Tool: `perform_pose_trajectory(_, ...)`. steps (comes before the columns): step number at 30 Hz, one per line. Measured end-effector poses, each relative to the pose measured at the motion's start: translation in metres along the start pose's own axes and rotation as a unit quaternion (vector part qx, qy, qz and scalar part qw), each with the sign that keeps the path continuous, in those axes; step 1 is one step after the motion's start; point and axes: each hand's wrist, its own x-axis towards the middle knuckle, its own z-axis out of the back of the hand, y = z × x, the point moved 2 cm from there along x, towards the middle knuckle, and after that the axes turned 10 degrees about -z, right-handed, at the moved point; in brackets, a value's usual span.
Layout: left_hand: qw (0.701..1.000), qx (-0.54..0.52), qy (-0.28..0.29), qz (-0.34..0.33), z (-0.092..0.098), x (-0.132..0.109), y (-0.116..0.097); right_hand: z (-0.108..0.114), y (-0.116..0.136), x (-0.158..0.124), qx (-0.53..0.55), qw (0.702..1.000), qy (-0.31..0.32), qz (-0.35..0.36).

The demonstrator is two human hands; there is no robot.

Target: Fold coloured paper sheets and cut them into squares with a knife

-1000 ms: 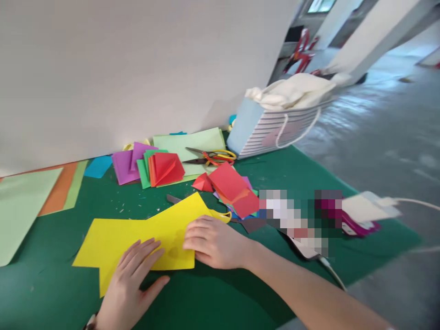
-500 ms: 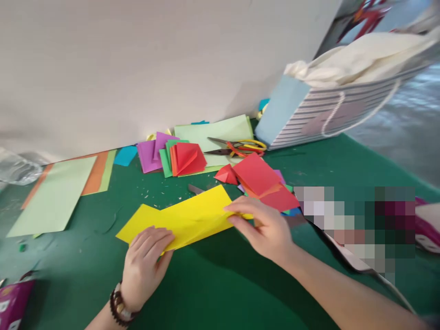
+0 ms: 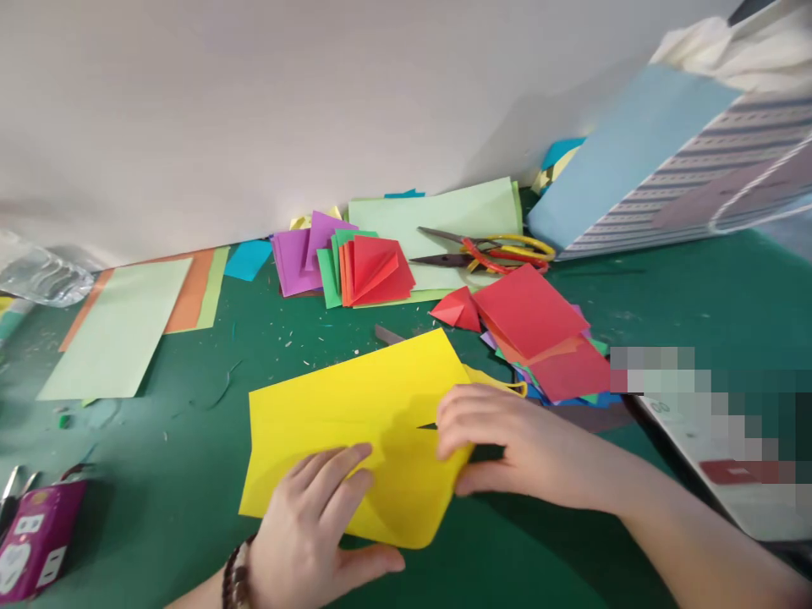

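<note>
Right, the yellow paper sheet (image 3: pixel 355 423) lies flat on the green cutting mat (image 3: pixel 672 296) covering the tabletop, near the front edge and just below the middle of the view. The left hand (image 3: pixel 310 524), with a dark beaded bracelet (image 3: pixel 236 584) at the wrist, rests open with its fingers spread on the sheet's lower edge and its thumb out on the mat. The right hand (image 3: pixel 513 440) grasps the sheet's right edge, fingers curved over the top and thumb tucked under. A grey metal tip (image 3: pixel 388 335) pokes out past the sheet's upper edge, and a yellow loop (image 3: pixel 498 382) shows at its right corner; what they belong to is hidden. Just above, a small red folded triangle (image 3: pixel 455 309) sits beside a heap of red squares (image 3: pixel 529 311) over other colours. Further back against a white board (image 3: pixel 254 101) are purple squares (image 3: pixel 298 264), a folded red piece (image 3: pixel 374 272) on green squares, and a pale green sheet (image 3: pixel 431 216) under scissors with yellow and red handles (image 3: pixel 488 252). A striped paper bag (image 3: pixel 698 169) stands at the back right, and a purple power socket (image 3: pixel 38 541) lies at the lower left
</note>
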Motion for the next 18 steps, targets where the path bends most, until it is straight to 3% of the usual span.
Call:
perform_pose_trajectory(2,0.999,-0.031,-0.012,-0.017,-0.009,-0.002,-0.003,0.006,0.002,-0.007,-0.030,0.998,0.049,0.011)
perform_pose_trajectory(4,0.998,-0.061,-0.016,-0.030,-0.016,-0.004,-0.008,0.008,0.004,-0.011,-0.071,0.996,0.051,0.017)
perform_pose_trajectory(7,0.995,-0.083,-0.013,-0.048,-0.024,-0.008,-0.014,0.002,0.011,-0.009,-0.108,0.993,-0.016,0.044)
perform_pose_trajectory(12,0.998,-0.054,-0.043,-0.013,-0.022,-0.007,-0.009,-0.014,0.025,-0.008,-0.058,0.970,-0.187,0.146)
perform_pose_trajectory(16,0.997,-0.059,-0.059,0.005,-0.016,-0.006,-0.007,-0.022,0.026,-0.018,-0.043,0.966,-0.219,0.131)
perform_pose_trajectory(18,0.996,-0.060,-0.068,0.008,-0.016,-0.006,-0.008,-0.022,0.020,-0.022,-0.024,0.969,-0.234,0.078)
